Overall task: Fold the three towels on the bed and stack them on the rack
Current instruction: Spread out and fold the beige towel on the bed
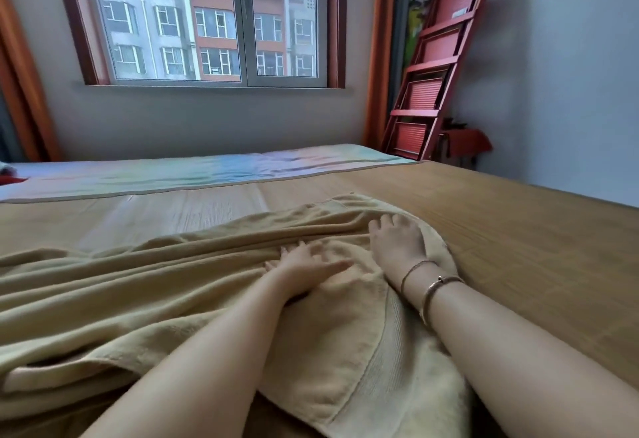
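Note:
A large beige towel (138, 299) lies rumpled across the near part of the bed, its long folds running left to right. My left hand (304, 270) rests flat on the towel near its middle, fingers spread and a little blurred. My right hand (397, 239) presses flat on the towel's far right corner, fingers straight; two bracelets sit on that wrist. Only this one towel shows. A red rack (432, 68) with slatted shelves leans against the wall at the back right.
The bed carries a tan woven mat (501, 223) and, further back, a pastel striped sheet (207, 175). A window (214, 19) with orange curtains fills the far wall. A small stand under a red cloth (466, 142) is beside the rack.

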A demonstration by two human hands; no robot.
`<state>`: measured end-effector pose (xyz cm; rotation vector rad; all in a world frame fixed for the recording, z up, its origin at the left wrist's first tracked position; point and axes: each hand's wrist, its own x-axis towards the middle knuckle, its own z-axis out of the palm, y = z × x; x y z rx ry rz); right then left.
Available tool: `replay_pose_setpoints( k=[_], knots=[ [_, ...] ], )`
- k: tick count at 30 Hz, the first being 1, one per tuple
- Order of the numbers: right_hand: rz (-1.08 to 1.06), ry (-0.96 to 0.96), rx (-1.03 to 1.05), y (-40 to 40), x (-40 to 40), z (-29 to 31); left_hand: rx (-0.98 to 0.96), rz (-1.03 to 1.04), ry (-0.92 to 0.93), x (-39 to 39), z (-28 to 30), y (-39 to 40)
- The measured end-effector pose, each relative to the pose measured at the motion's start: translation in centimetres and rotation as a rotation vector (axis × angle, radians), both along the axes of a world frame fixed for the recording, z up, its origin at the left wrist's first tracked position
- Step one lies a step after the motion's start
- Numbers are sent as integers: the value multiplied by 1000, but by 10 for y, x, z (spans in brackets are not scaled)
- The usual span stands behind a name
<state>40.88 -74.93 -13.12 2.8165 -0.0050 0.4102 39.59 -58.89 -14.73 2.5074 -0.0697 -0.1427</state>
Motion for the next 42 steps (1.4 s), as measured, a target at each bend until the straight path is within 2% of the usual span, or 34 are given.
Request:
replay_pose_setpoints(
  k=[2, 3, 5, 7, 10, 12, 17, 20, 23, 26, 28, 32, 34, 36, 38, 40, 42],
  knots=[
    [117, 29, 107, 16, -36, 4, -238, -11, -153, -18, 7, 19],
    [172, 29, 186, 20, -55, 4, -256, -40, -229, -33, 12, 29],
    [241, -6, 347, 21, -94, 4, -221, -134, -310, -65, 16, 50],
    [266, -8, 395, 20, -133, 7, -60, -242, -309, -103, 16, 75],
    [258, 26, 315, 25, -182, 11, 288, -336, -335, -140, 6, 107],
    [262, 57, 197, 29, -210, 11, 272, -329, -420, -154, 0, 122],
    [157, 319, 114, 14, -244, 19, 286, -291, -498, -180, 7, 114],
    [11, 413, 56, -29, -232, 24, 106, -326, -400, -198, 12, 76],
    [-151, 462, 75, -84, -225, 29, -71, -452, -288, -223, 13, 18],
    [-118, 428, 225, -112, -234, 31, -12, -545, -253, -241, 18, -19],
    [-99, 391, 318, -120, -245, 28, 5, -518, -200, -242, 22, -23],
    [-140, 249, 197, -130, -256, 23, -72, -418, -184, -229, 18, -14],
    [-148, 278, 259, -130, -253, 27, -17, -330, -184, -220, 12, -6],
    [-148, 374, 329, -126, -248, 32, 125, -275, -114, -217, 5, 3],
    [-134, 428, 308, -119, -243, 37, 254, -254, -49, -216, 2, 11],
    [-135, 405, 250, -110, -241, 43, 276, -274, 10, -212, 4, 16],
    [-120, 424, 276, -101, -239, 46, 286, -306, 68, -209, 7, 17]
  ],
)
